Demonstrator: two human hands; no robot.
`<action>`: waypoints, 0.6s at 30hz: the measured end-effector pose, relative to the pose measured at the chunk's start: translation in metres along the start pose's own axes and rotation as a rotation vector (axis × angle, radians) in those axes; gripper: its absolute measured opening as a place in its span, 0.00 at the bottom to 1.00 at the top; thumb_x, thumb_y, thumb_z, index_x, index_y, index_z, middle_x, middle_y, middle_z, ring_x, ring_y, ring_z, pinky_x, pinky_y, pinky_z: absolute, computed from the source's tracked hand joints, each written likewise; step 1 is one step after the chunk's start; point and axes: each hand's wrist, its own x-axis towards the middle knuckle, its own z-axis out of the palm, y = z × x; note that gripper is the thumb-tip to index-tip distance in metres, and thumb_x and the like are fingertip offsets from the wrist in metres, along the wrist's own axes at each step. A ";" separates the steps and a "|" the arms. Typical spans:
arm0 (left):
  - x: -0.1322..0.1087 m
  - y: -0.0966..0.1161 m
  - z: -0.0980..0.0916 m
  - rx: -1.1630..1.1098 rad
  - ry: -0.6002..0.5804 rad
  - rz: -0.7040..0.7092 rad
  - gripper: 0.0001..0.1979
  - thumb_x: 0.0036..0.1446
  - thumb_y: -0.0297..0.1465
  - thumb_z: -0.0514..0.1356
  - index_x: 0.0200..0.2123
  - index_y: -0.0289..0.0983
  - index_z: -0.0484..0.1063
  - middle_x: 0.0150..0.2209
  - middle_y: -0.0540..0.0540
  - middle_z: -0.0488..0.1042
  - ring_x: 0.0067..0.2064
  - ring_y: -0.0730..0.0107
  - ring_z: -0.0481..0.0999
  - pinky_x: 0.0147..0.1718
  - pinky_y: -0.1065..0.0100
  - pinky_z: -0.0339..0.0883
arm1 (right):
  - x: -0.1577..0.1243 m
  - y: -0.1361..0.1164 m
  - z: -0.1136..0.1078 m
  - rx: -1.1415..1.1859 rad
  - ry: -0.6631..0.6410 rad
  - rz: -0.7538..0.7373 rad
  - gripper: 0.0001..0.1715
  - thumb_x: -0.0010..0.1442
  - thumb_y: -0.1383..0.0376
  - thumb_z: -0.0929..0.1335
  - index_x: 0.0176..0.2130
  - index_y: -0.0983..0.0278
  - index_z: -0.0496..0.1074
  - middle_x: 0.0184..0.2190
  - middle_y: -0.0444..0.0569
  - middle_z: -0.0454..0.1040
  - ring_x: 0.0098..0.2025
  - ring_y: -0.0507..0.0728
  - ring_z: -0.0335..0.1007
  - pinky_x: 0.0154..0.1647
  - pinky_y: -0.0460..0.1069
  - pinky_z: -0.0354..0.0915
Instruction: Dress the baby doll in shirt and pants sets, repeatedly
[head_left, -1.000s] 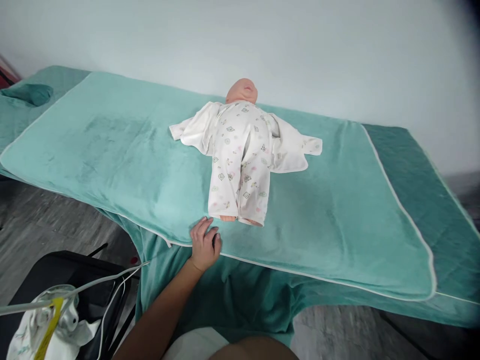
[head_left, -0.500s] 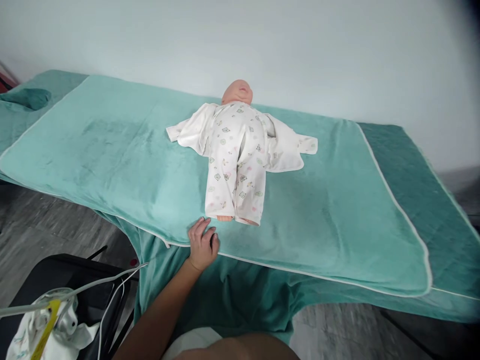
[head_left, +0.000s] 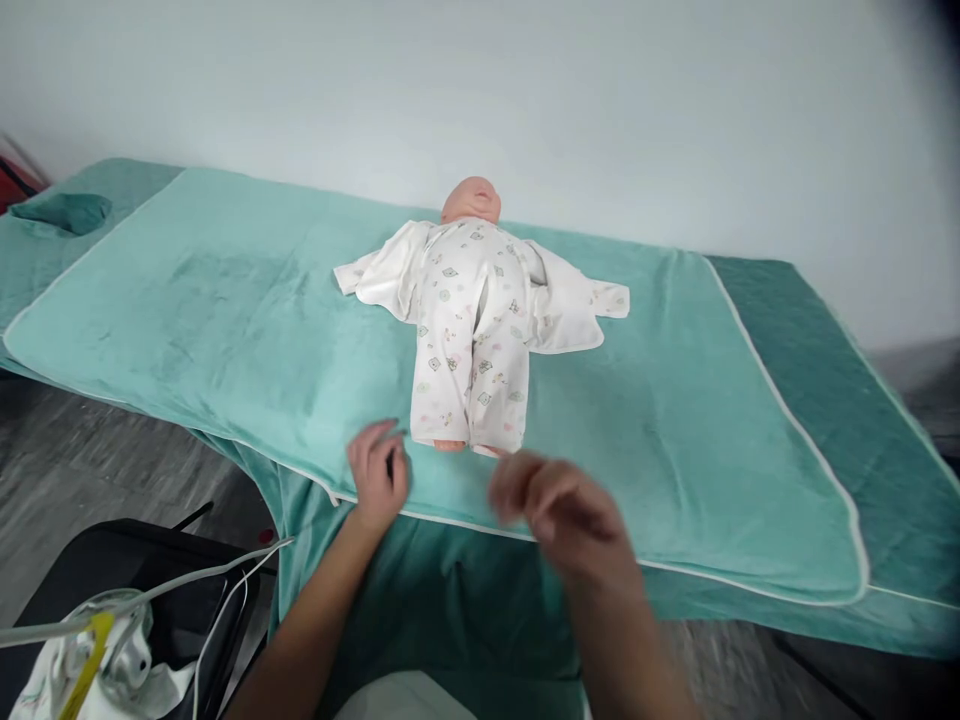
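Observation:
A baby doll lies on its back on the green padded cover, head toward the wall. It wears white printed pants and a white baby shirt spread out flat to both sides, its front open. The doll's feet just show at the pant cuffs. My left hand is over the cover's near edge, left of the cuffs, fingers loosely bent and apart, holding nothing. Near the doll's feet, my right hand is raised with curled fingers, smeared by motion; whether it pinches anything is not clear.
The green cover with white piping lies on a long bed against a white wall. At lower left, a black chair carries white printed cloth and a clear plastic item. A pale cable crosses above the chair.
My right hand has come into view from below, near the doll's feet. My left hand has shifted slightly left, away from the cuff. The doll and clothes keep their places.

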 end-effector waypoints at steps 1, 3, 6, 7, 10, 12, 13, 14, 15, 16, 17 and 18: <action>0.018 -0.005 0.000 0.039 0.025 -0.042 0.12 0.66 0.25 0.58 0.51 0.39 0.73 0.52 0.38 0.78 0.57 0.56 0.77 0.56 0.51 0.70 | 0.006 0.005 -0.028 -0.221 0.134 -0.012 0.04 0.67 0.66 0.69 0.41 0.57 0.75 0.36 0.48 0.75 0.39 0.56 0.74 0.41 0.52 0.71; 0.056 -0.014 0.003 0.113 -0.046 -0.092 0.13 0.67 0.27 0.58 0.53 0.38 0.75 0.56 0.36 0.77 0.62 0.51 0.73 0.62 0.47 0.68 | 0.021 0.022 -0.081 -0.679 0.395 -0.008 0.09 0.66 0.67 0.68 0.45 0.57 0.76 0.46 0.52 0.77 0.50 0.60 0.75 0.51 0.57 0.73; 0.109 -0.022 0.017 0.173 -0.313 -0.055 0.16 0.66 0.26 0.58 0.55 0.37 0.76 0.62 0.37 0.75 0.71 0.44 0.64 0.69 0.43 0.62 | 0.050 0.055 -0.135 -1.214 0.406 -0.006 0.23 0.61 0.67 0.68 0.56 0.62 0.75 0.58 0.62 0.74 0.62 0.68 0.69 0.63 0.67 0.69; 0.123 -0.025 0.024 0.187 -0.387 -0.039 0.16 0.66 0.27 0.58 0.55 0.36 0.77 0.63 0.37 0.75 0.72 0.42 0.62 0.70 0.40 0.59 | 0.060 0.064 -0.144 -1.318 0.351 0.008 0.25 0.62 0.66 0.67 0.58 0.65 0.75 0.60 0.64 0.73 0.64 0.70 0.68 0.66 0.69 0.67; 0.155 -0.031 0.051 0.195 -0.506 -0.009 0.16 0.69 0.30 0.56 0.55 0.36 0.78 0.68 0.35 0.71 0.74 0.40 0.60 0.73 0.34 0.51 | 0.085 0.083 -0.152 -1.526 0.136 0.033 0.26 0.67 0.66 0.65 0.62 0.68 0.73 0.63 0.65 0.73 0.67 0.70 0.64 0.70 0.68 0.62; 0.170 -0.036 0.071 0.142 -0.527 0.011 0.17 0.70 0.30 0.55 0.57 0.37 0.77 0.69 0.34 0.69 0.75 0.42 0.59 0.75 0.34 0.46 | 0.097 0.089 -0.148 -1.595 0.034 0.054 0.26 0.69 0.67 0.64 0.63 0.67 0.73 0.64 0.64 0.72 0.69 0.69 0.62 0.73 0.67 0.57; 0.176 -0.038 0.081 0.105 -0.525 0.016 0.18 0.70 0.31 0.56 0.59 0.38 0.76 0.69 0.34 0.69 0.75 0.43 0.60 0.76 0.35 0.44 | 0.103 0.091 -0.147 -1.609 0.006 0.067 0.26 0.70 0.67 0.63 0.64 0.68 0.72 0.65 0.64 0.72 0.69 0.68 0.61 0.74 0.66 0.55; 0.182 -0.041 0.089 0.069 -0.516 0.015 0.19 0.70 0.33 0.56 0.61 0.38 0.75 0.68 0.34 0.69 0.74 0.43 0.61 0.76 0.35 0.42 | 0.109 0.093 -0.145 -1.610 -0.007 0.081 0.27 0.70 0.67 0.63 0.65 0.69 0.72 0.64 0.64 0.72 0.70 0.68 0.61 0.75 0.65 0.54; 0.186 -0.043 0.096 0.039 -0.502 0.010 0.21 0.70 0.35 0.56 0.62 0.38 0.74 0.68 0.33 0.69 0.74 0.43 0.62 0.76 0.35 0.41 | 0.114 0.096 -0.145 -1.604 -0.011 0.091 0.27 0.71 0.66 0.63 0.66 0.70 0.71 0.64 0.64 0.73 0.70 0.68 0.61 0.74 0.63 0.55; 0.190 -0.045 0.102 0.020 -0.486 0.006 0.23 0.71 0.37 0.55 0.64 0.38 0.72 0.67 0.32 0.69 0.73 0.42 0.63 0.76 0.34 0.39 | 0.120 0.099 -0.145 -1.595 -0.011 0.097 0.28 0.71 0.65 0.64 0.67 0.70 0.70 0.64 0.64 0.73 0.69 0.68 0.62 0.73 0.62 0.57; 0.193 -0.046 0.106 0.010 -0.473 0.006 0.25 0.71 0.40 0.54 0.66 0.38 0.70 0.68 0.31 0.68 0.73 0.42 0.63 0.77 0.34 0.37 | 0.126 0.102 -0.146 -1.588 -0.004 0.101 0.29 0.71 0.64 0.64 0.67 0.70 0.69 0.63 0.64 0.74 0.68 0.68 0.63 0.72 0.61 0.60; 0.194 -0.048 0.108 0.003 -0.464 0.008 0.27 0.72 0.41 0.53 0.68 0.37 0.68 0.68 0.31 0.68 0.73 0.43 0.63 0.77 0.35 0.35 | 0.130 0.104 -0.148 -1.581 0.008 0.103 0.30 0.71 0.64 0.65 0.68 0.70 0.68 0.63 0.64 0.74 0.68 0.68 0.64 0.70 0.61 0.62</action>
